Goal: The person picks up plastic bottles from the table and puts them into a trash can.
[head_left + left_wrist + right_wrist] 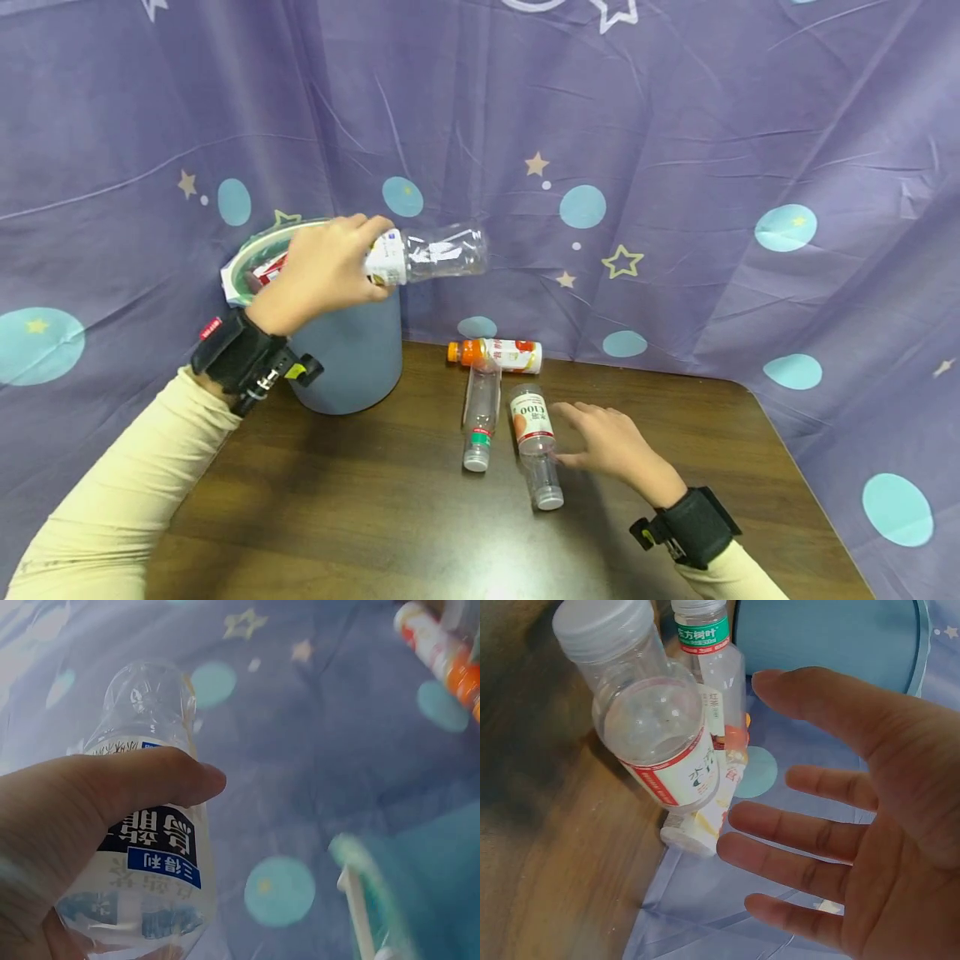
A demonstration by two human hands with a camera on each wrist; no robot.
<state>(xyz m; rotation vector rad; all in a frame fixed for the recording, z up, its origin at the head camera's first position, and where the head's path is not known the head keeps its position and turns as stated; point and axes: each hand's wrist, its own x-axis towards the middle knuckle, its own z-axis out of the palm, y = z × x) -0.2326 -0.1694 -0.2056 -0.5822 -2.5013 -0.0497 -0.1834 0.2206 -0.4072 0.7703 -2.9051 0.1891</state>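
Left hand around clear bottle

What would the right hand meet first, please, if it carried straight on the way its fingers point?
Most likely the C100 bottle: the right hand is open beside it, fingertips aimed at its label, almost touching.

The neck end of the clear bottle is hidden by the left hand. The contents of the bin are mostly covered by that hand. The small label print cannot be read.
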